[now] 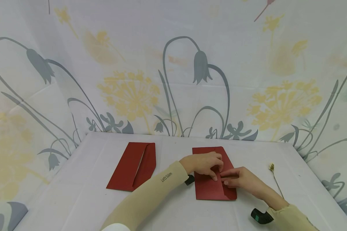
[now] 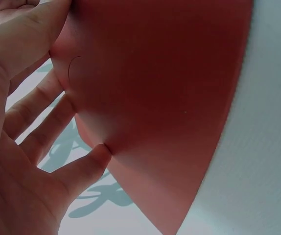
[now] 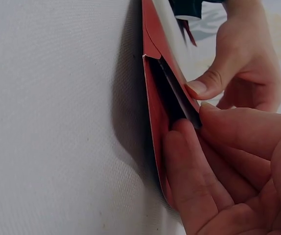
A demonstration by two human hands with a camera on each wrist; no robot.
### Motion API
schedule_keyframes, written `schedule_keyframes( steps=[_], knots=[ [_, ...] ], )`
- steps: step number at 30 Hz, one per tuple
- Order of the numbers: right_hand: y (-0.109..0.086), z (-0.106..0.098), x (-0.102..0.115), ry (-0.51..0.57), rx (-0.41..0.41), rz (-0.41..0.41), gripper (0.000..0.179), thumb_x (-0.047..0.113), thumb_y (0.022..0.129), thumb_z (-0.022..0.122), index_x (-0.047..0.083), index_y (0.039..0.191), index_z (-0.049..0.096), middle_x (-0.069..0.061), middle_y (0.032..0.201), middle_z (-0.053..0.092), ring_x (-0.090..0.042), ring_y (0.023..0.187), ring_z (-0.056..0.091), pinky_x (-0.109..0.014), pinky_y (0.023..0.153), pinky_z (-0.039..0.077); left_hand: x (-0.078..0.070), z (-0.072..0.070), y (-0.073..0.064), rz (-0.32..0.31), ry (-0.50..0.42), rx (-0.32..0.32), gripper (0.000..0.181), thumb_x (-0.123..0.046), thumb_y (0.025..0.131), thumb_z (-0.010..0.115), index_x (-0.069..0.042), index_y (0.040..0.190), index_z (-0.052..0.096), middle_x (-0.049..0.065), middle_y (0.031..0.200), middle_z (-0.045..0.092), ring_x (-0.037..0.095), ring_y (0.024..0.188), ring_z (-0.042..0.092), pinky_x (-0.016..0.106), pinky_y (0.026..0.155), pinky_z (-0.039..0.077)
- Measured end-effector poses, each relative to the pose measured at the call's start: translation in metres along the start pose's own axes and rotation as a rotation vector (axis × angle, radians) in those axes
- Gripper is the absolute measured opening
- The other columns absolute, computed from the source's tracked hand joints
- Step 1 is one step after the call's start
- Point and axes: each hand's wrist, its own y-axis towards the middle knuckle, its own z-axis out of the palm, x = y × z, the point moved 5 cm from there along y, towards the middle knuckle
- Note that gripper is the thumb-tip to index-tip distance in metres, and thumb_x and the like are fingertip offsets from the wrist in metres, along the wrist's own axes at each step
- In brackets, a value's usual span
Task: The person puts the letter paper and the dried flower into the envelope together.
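Note:
A red envelope (image 1: 205, 192) lies in front of me with its flap side up and its flap folded out to the right. My left hand (image 1: 205, 163) reaches across it, thumb on the front panel and curled fingers at the pocket edge. From the right, my right hand (image 1: 247, 182) meets that same edge. In the right wrist view its thumb grips the outside of the panel (image 3: 152, 29) while fingers reach into the gaping pocket, whose dark inside shows. The left wrist view has both thumbs along the edge of the red panel (image 2: 165, 98).
Another red envelope (image 1: 124, 168), its flap also unfolded, lies to the left on the white table (image 1: 75, 186). A dried flower (image 1: 271, 167) on a thin stem lies at the right. Behind the table hangs a flower-printed cloth (image 1: 133, 48). Black wrist cameras (image 1: 261, 216) sit at both wrists.

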Motion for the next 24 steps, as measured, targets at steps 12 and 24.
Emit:
schedule_keyframes(
  steps=[12, 24],
  knots=[
    [-0.009, -0.018, -0.001, -0.010, -0.030, -0.015, 0.045, 0.015, 0.095, 0.068, -0.009, 0.131, 0.058, -0.021, 0.124, 0.065, -0.020, 0.108, 0.067, -0.030, 0.085, 0.055, -0.002, 0.004, 0.003, 0.003, -0.002, 0.037, 0.025, -0.036, 0.085, 0.079, -0.022, 0.100, 0.064, -0.015, 0.099, 0.055, 0.002, 0.098, 0.047, 0.011, 0.082, 0.037],
    [-0.032, -0.047, -0.009, -0.006, -0.152, 0.037, 0.049, 0.019, 0.095, 0.068, -0.007, 0.134, 0.056, -0.022, 0.128, 0.063, -0.018, 0.112, 0.065, -0.031, 0.088, 0.054, -0.002, 0.004, 0.008, 0.015, 0.033, 0.047, 0.025, -0.037, 0.084, 0.079, -0.022, 0.101, 0.068, -0.013, 0.101, 0.054, 0.001, 0.101, 0.045, 0.010, 0.081, 0.037]
  ],
)
